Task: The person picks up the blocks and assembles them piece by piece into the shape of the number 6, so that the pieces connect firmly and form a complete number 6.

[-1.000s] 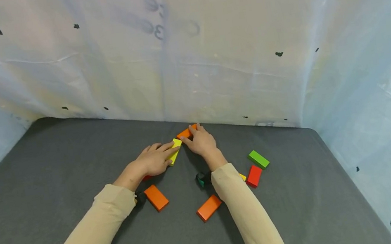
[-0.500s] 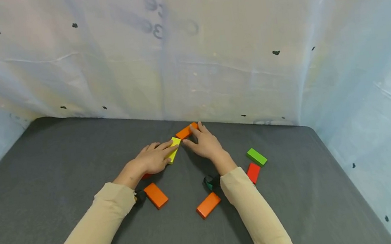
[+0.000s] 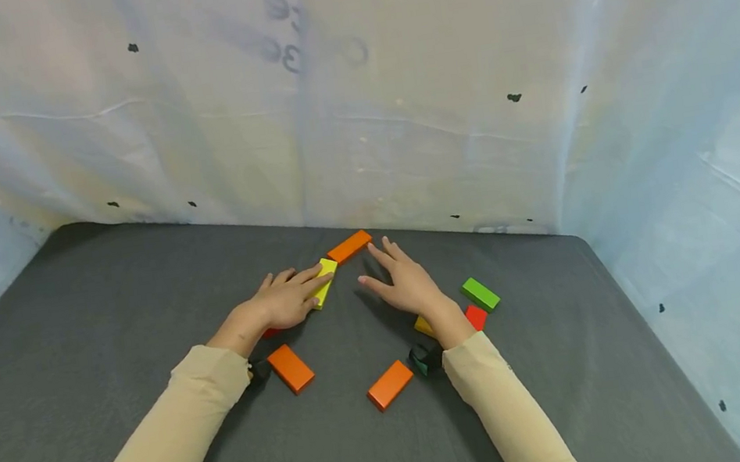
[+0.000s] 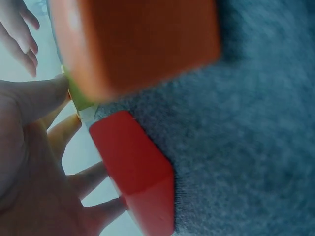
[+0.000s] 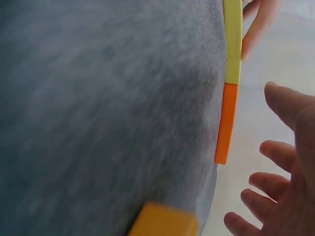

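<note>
My left hand (image 3: pixel 280 300) holds a flat yellow block (image 3: pixel 325 285) against the grey cloth, with the thumb at its near side and a finger across it. In the left wrist view, the thumb and a finger meet this yellow block (image 4: pixel 78 96). An orange block (image 3: pixel 349 247) lies end to corner with the yellow one, and the right wrist view shows these yellow (image 5: pixel 233 44) and orange (image 5: pixel 227 123) blocks touching. My right hand (image 3: pixel 409 281) hovers to the right of the orange block, fingers spread, holding nothing.
Two orange blocks (image 3: pixel 291 368) (image 3: pixel 389 385) lie nearer me. A red block (image 4: pixel 133 162) is beside my left hand. By my right wrist are a yellow-orange block (image 3: pixel 424 326), a red block (image 3: pixel 476 317) and a green block (image 3: pixel 481 293). Pale sheeting (image 3: pixel 414 138) rises behind the cloth.
My right hand has let go of the far orange block and drawn back to the right, its fingers spreading. My left hand stays at the yellow block.
</note>
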The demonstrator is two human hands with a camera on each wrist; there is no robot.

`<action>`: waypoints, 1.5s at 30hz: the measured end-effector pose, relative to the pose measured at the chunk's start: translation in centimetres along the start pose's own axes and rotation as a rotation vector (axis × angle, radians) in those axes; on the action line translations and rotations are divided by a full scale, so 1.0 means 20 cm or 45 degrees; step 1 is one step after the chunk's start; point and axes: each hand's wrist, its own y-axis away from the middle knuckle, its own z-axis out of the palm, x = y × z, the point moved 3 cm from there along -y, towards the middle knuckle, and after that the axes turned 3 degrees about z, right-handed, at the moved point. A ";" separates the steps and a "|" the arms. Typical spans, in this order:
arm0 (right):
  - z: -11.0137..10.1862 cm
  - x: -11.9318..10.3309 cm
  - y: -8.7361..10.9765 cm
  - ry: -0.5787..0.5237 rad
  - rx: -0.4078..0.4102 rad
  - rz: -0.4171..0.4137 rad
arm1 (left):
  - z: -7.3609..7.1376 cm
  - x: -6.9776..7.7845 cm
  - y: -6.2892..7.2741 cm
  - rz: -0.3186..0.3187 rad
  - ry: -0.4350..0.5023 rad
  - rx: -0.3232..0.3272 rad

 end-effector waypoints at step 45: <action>-0.10 0.30 0.45 -0.016 -0.072 -0.351 | 0.01 -0.04 0.02 0.033 0.148 -0.058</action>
